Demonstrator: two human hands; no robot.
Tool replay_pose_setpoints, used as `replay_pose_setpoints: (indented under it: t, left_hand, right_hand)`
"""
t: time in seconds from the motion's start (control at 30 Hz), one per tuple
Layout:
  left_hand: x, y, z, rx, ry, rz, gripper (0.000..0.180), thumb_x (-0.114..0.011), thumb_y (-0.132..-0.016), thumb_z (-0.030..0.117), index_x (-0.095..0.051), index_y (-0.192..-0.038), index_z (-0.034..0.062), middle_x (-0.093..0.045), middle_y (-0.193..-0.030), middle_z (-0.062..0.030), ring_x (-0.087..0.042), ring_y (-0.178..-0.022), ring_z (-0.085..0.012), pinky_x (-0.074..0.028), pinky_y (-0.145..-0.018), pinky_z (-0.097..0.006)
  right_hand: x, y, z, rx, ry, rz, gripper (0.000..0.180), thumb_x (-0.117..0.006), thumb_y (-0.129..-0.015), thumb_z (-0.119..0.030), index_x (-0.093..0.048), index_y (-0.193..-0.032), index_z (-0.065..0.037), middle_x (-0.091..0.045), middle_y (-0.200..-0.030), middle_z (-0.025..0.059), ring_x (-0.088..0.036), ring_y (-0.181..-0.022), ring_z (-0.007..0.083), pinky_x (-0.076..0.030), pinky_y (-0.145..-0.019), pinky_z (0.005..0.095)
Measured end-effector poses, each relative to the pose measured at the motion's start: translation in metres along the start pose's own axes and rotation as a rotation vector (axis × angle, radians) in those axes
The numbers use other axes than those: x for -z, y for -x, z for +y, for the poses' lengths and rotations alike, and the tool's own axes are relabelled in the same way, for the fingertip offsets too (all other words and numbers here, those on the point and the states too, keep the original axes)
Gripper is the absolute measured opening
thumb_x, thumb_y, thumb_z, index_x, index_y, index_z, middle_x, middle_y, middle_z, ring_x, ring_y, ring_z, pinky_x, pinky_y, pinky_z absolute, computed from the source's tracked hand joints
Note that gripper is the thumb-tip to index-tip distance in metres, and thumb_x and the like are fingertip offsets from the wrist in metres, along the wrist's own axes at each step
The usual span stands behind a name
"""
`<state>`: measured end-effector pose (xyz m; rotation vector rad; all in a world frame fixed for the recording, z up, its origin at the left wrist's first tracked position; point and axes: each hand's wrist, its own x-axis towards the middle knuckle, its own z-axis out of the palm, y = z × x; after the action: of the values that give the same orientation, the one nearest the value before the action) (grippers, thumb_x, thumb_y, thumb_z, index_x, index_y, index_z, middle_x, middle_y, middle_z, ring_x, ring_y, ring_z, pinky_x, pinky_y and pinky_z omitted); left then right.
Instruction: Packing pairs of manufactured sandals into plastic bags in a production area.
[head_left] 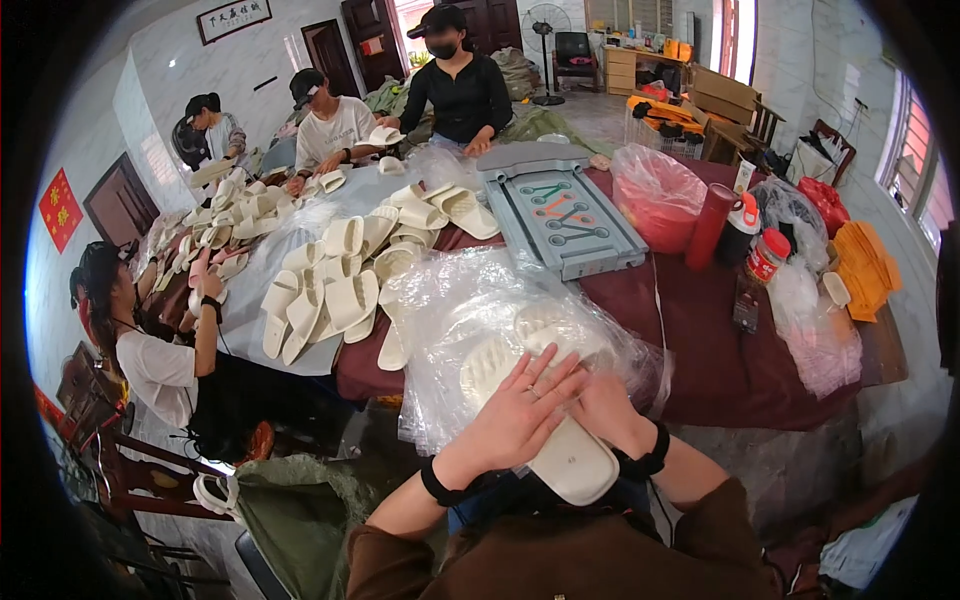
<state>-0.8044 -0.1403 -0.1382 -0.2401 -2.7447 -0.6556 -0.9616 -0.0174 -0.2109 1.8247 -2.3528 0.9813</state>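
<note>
Directly in front of me, a cream slipper points its rounded end toward my body. My left hand lies across it with fingers stretched out and a ring on one of them. At the slipper's right side my right hand grips it, most of its fingers hidden behind the left hand and the slipper. Just beyond, another pale slipper shows beneath or inside clear plastic. A stack of clear plastic bags spreads over the table edge around my hands.
Piled cream slippers cover the table to the left. Ahead stands a grey plastic case. Right of it are a pink plastic bag, a red bottle and a red-lidded jar. Several people work along the far and left sides.
</note>
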Motion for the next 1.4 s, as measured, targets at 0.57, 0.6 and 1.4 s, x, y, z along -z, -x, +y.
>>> replay_pose_setpoints:
  t: [0.57,0.6,1.4]
  left_hand:
    - [0.013,0.026,-0.001,-0.120,0.304,-0.098,0.055,-0.049,-0.093,0.019,-0.044,-0.145,0.0047,-0.030,-0.157,-0.0158,-0.020,-0.148,-0.0381,-0.015,-0.120,-0.047]
    - [0.015,0.036,-0.007,-0.077,0.277,-0.085,0.058,-0.051,-0.090,0.022,-0.045,-0.145,0.0043,-0.031,-0.157,-0.0167,-0.019,-0.148,-0.0382,-0.015,-0.120,-0.047]
    - [-0.027,0.104,-0.052,1.102,0.098,0.172,0.079,-0.087,-0.066,0.046,-0.056,-0.123,0.0010,-0.069,-0.080,-0.0083,-0.068,-0.074,-0.0224,-0.054,-0.069,-0.036]
  right_hand:
    - [-0.067,-0.123,-0.030,-0.295,0.005,0.263,0.031,-0.060,-0.091,-0.028,-0.058,-0.092,0.003,-0.065,-0.088,0.0243,-0.062,-0.089,0.0441,-0.046,-0.080,0.0533]
    - [-0.061,-0.121,-0.037,-0.248,-0.112,0.176,0.033,-0.061,-0.090,-0.027,-0.058,-0.101,0.004,-0.064,-0.099,0.0259,-0.060,-0.100,0.0440,-0.046,-0.087,0.0512]
    - [0.048,0.006,0.040,-0.292,-0.288,0.320,0.031,-0.073,-0.087,-0.022,-0.066,-0.108,0.000,-0.068,-0.090,0.0110,-0.063,-0.077,0.0158,-0.050,-0.071,0.0297]
